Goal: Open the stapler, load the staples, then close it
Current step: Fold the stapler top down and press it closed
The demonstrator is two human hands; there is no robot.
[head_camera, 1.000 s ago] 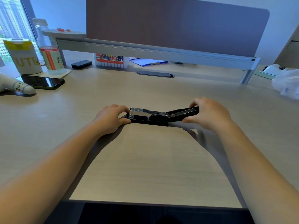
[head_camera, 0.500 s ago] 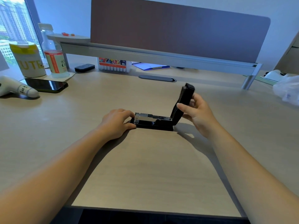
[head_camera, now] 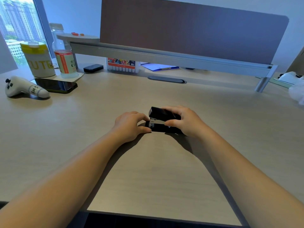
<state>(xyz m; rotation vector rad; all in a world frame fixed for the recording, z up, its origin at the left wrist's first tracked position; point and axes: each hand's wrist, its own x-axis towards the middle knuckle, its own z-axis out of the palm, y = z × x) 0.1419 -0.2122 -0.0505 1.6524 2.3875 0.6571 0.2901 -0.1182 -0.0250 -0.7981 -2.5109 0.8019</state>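
- The stapler [head_camera: 162,120] lies on the surface [head_camera: 156,175] between my two hands, its nose pointing toward the left one.
- The big change: half a second ago the black lid stood nearly upright, swung back on its hinge under my right hand; a second ago it lay folded flat out to the right. Now it has come down over the metal staple channel, and only a thin strip of silver shows beneath it near the nose.
- My right hand [head_camera: 184,120] wraps over the lid from the far side, fingers draped across the top and thumb at the near side, grasping and pressing it down.
- My left hand [head_camera: 130,125] rests against the nose end, fingertips touching the base and the front of the channel, steadying it rather than gripping.
- I judge this to be the closing step, almost done. Whether the lid has clicked fully home I cannot tell; the visible silver strip suggests it may need a last firm push.
- I cannot see the staples inside, so I cannot confirm the load from here.
- The phone [head_camera: 55,85] and bottle [head_camera: 65,58] sit well away, beyond the left hand.
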